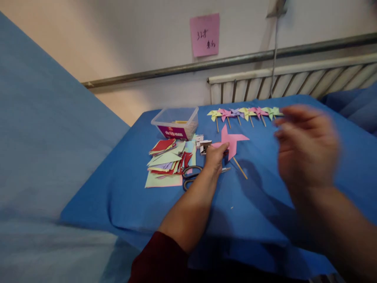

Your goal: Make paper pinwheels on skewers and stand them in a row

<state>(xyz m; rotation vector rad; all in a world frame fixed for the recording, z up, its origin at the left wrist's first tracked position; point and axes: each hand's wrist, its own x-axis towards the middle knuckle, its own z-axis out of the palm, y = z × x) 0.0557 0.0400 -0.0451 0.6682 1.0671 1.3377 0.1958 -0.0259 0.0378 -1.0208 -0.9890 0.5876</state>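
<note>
My left hand (216, 155) grips a pink paper pinwheel (234, 140) by one of its blades, thumb on top. Its thin wooden stick (240, 169) slants down toward the right. Raised over the right side of the table, my right hand (308, 145) is smeared by motion. Its thumb and fingers point left, and whether anything is between them cannot be made out. Dark-handled scissors (191, 177) lie beneath my left forearm, with the blade tip showing on the other side. A small open box (205, 147) stands just behind my left hand.
Several finished pinwheels (247, 114) line the back of the blue-covered table (132, 208). Stacked coloured paper (165, 165) lies at left, before a clear plastic bin (188, 129) holding thin sticks. Behind are a radiator (294, 78), a pipe (165, 72) and a pink note (205, 35).
</note>
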